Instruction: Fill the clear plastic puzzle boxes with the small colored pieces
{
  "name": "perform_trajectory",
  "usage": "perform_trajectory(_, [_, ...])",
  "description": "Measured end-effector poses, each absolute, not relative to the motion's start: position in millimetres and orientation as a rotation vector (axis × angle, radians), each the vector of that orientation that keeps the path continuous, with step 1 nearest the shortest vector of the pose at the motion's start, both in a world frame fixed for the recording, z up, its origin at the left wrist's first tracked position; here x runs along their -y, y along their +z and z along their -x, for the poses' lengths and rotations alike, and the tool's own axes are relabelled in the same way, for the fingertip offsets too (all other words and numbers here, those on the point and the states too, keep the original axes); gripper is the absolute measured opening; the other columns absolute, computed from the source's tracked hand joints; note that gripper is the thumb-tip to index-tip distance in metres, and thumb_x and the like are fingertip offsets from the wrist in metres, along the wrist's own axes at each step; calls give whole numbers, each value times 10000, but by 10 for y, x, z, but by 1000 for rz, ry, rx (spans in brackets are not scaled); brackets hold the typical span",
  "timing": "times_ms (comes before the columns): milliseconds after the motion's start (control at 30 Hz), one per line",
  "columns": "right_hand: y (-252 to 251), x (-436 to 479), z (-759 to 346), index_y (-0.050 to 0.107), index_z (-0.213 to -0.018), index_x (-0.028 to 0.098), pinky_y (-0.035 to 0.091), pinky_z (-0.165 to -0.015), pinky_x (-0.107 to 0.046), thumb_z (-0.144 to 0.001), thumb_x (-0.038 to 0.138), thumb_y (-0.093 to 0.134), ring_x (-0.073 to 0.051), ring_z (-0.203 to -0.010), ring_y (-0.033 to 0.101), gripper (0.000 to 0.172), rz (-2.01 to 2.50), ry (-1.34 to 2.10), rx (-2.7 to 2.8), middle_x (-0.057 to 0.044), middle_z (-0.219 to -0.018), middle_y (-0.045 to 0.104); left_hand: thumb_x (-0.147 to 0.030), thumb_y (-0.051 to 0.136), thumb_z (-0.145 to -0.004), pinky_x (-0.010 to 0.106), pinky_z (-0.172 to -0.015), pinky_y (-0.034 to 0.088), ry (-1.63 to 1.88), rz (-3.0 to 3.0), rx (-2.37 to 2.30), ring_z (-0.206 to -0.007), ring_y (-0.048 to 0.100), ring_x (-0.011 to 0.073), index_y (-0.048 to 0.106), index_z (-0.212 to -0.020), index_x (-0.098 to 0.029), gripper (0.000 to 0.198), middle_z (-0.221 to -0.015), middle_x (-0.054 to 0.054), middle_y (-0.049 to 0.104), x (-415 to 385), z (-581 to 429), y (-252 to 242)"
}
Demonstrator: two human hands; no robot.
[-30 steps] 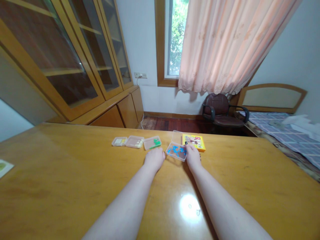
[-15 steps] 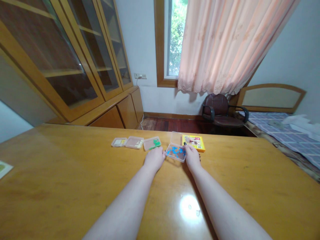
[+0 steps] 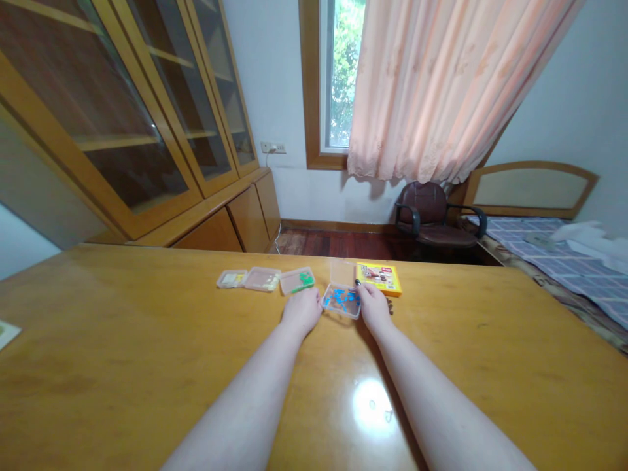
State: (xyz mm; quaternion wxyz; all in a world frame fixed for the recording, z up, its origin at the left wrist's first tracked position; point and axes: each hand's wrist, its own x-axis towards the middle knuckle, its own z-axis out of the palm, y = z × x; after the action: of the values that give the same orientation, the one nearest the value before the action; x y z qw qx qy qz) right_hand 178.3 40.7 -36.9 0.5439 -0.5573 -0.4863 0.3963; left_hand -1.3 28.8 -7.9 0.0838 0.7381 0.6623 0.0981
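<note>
- Shallow rectangular clear plastic box (image 3: 338, 311), hinged clear lid (image 3: 342, 272) swung back on its far side: between the two hands, near the far edge of the glossy yellow-brown wooden table (image 3: 161, 366).
- Small blue pieces (image 3: 344, 297) scattered inside it.
- Right hand (image 3: 374, 307): grasping that box at its right side, thumb side at the rim; the other fingers are hidden from me.
- Dark spot at the right thumb, too small to identify.
- Left hand (image 3: 301, 311): fingers curled, fingertips right at the box's left edge; can't tell if they grip it or just sit beside it.
- Flat yellow cardboard box (image 3: 379, 279) with printed pictures: just beyond the right hand.
- Small dark brown pieces (image 3: 390, 305) on the table, just right of the right hand, partly covered by it.
- Beyond the left hand, a row of clear containers: one with small green pieces (image 3: 306, 280), one with cream pieces (image 3: 271, 282), a smaller one with whitish and yellow bits (image 3: 235, 278).
- Around me: maroon armchair (image 3: 429, 212), pink curtain (image 3: 432, 91), glass-doored wooden cabinet (image 3: 132, 111), bed with blue checked cover (image 3: 554, 261).
</note>
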Motion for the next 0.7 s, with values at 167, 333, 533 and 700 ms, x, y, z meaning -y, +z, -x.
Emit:
perform_trajectory(167, [-350, -409, -1783, 566, -629, 173, 338, -580, -238, -699, 432, 485, -152, -614, 475, 280, 1363, 922, 1195, 15, -595, 546, -418, 375, -842, 261, -589, 386, 304, -2206, -1964, -732, 597, 196, 581, -807, -201, 302, -799, 65, 649, -297, 18, -99])
perform_trajectory(333, [-316, -390, -1784, 554, -619, 177, 337, -593, -242, -709, 421, 471, -153, -623, 470, 273, 1386, 904, 1217, 14, -601, 537, -419, 374, -845, 265, -606, 393, 285, -2185, -1969, -746, 596, 197, 584, -823, -204, 301, -814, 67, 648, -292, 17, -87])
perform_trajectory(533, [-298, -383, -1786, 572, -642, 174, 340, -604, -246, -710, 410, 467, -156, -628, 475, 268, 1388, 908, 1224, 8, -622, 552, -400, 378, -851, 267, -636, 402, 292, -2162, -1962, -765, 594, 194, 580, -823, -198, 287, -829, 67, 646, -282, 9, -65])
perform_trajectory(700, [-253, -366, -1790, 582, -633, 175, 347, -614, -244, -700, 406, 480, -157, -634, 484, 260, 1387, 912, 1212, 6, -619, 563, -305, 326, -877, 255, -654, 402, 389, -2143, -1972, -798, 591, 176, 547, -890, -189, 249, -879, 64, 635, -308, 38, 1])
